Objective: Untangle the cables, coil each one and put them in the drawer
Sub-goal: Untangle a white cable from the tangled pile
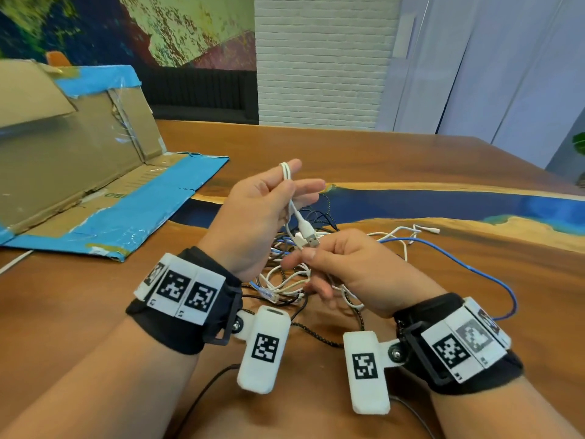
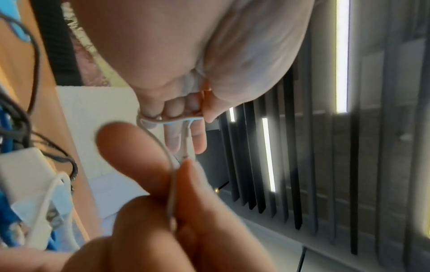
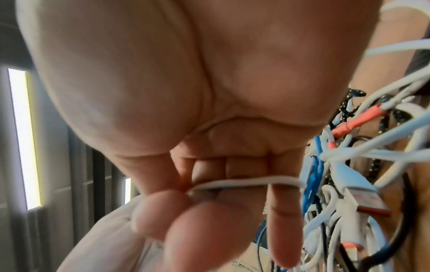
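Note:
My left hand (image 1: 294, 182) is raised above the table and pinches a white USB cable (image 1: 296, 213) looped over its fingers (image 2: 177, 119). The cable's USB plug (image 1: 311, 239) hangs just above my right hand (image 1: 304, 258). That hand pinches the same white cable (image 3: 244, 181) between thumb and forefinger, lower down. Below both hands a tangle of white, black and blue cables (image 1: 294, 280) lies on the wooden table (image 1: 411, 160). In the right wrist view the tangle (image 3: 349, 165) crowds the right side.
An opened cardboard box edged in blue tape (image 1: 95, 185) lies at the left of the table. A blue cable (image 1: 474, 267) trails to the right of the tangle and a white cable end (image 1: 433, 230) lies behind it. A black cord (image 1: 202, 394) runs between my forearms.

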